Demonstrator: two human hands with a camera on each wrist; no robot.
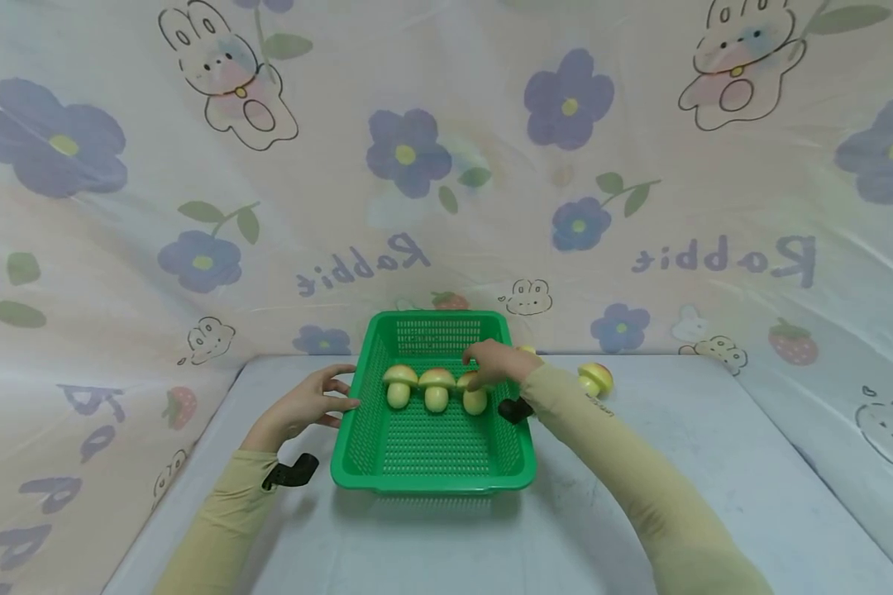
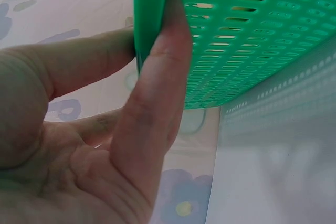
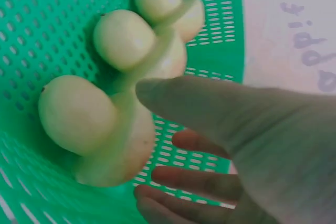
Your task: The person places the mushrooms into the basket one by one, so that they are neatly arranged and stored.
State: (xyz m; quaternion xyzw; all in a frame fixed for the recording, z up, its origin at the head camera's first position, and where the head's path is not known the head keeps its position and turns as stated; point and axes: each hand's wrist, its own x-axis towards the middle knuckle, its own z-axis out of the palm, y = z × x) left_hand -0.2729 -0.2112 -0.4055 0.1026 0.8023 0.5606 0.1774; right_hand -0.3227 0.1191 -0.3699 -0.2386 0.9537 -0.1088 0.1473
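Note:
A green plastic basket (image 1: 432, 483) with perforated walls stands on the table. My left hand (image 1: 305, 406) holds its left rim, one finger lying against the outer wall below the rim (image 2: 149, 19) in the left wrist view. Inside, three toy mushrooms with yellow stems and reddish-yellow caps lie in a row: a left one (image 1: 398, 388), a middle one (image 1: 436, 392) and a right one (image 1: 475, 402). Over the right mushroom (image 3: 79, 114) is my right hand (image 1: 497, 364). Its thumb crosses the cap edge in the right wrist view, with the other fingers spread apart beside the cap.
Another toy mushroom (image 1: 595, 378) lies on the white table (image 1: 677, 487) right of the basket. A yellow piece (image 1: 527, 350) shows behind the right wrist, mostly hidden. A patterned curtain (image 1: 476, 223) hangs behind the table. Each wrist wears a black camera mount (image 1: 292, 472).

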